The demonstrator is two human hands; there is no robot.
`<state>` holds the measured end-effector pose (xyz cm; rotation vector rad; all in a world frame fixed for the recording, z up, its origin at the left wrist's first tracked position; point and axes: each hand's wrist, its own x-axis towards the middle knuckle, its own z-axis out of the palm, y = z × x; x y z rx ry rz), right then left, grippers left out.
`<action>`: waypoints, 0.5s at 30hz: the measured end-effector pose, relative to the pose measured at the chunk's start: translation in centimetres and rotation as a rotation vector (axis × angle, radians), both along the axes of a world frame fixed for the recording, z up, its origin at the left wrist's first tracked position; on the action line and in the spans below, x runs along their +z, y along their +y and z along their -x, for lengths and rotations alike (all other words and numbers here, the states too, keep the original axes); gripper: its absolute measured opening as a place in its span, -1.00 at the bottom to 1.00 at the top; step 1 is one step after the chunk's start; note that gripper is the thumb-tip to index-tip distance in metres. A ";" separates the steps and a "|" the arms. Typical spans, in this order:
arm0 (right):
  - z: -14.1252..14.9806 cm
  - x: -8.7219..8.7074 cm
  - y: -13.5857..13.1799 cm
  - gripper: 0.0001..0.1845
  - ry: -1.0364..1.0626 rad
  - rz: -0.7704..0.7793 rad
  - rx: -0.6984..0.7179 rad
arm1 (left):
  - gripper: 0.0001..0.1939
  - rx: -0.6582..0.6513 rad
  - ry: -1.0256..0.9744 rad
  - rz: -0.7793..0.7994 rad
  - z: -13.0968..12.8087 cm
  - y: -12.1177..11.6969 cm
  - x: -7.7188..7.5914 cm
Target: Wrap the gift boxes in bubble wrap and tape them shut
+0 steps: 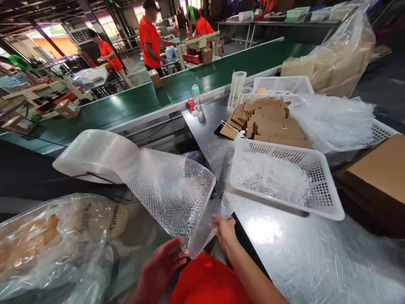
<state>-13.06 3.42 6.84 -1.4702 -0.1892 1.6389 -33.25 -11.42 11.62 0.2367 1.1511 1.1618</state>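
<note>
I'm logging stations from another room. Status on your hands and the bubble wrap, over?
Right hand gripping bubble wrap; left hand open by its near edge, contact unclear. Wrap runs out from roll. Nothing seen blocking hands.

Windows glow behind, glare whitens the metal table, bubble wrap glints, and edges look stretched.

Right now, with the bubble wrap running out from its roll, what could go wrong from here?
The bubble wrap might slip or skew: the right grip holds its edge, while the left grip looks open beside the near corner.
The sheet is still joined to its roll, so a hard pull could unwind too much.
Its end seems to overlap the metal table's edge and might snag there.
</note>
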 end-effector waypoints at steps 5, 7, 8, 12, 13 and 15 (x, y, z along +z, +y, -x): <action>-8.1 0.6 -5.0 -0.49 -0.173 0.035 -0.290 | -0.53 -0.052 0.234 0.353 -3.5 -0.7 -5.6; -12.6 1.2 -8.0 -0.46 -0.249 0.014 -0.474 | -0.41 -0.240 0.267 0.372 -5.7 0.4 -6.2; -14.9 1.5 -9.7 -0.48 -0.274 -0.018 -0.565 | -0.35 -0.336 0.278 0.338 -7.2 1.2 -5.9; -22.5 2.3 -15.5 -0.57 -0.371 -0.200 -0.829 | -0.38 -0.695 0.355 0.069 -13.7 4.7 -3.5; -24.0 2.2 -16.6 -0.56 -0.403 -0.199 -0.882 | -0.42 -0.771 0.362 0.017 -15.3 5.1 -3.2; -26.5 1.3 -18.0 -0.56 -0.449 -0.117 -0.977 | -0.46 -0.890 0.338 -0.010 -17.8 4.9 -3.5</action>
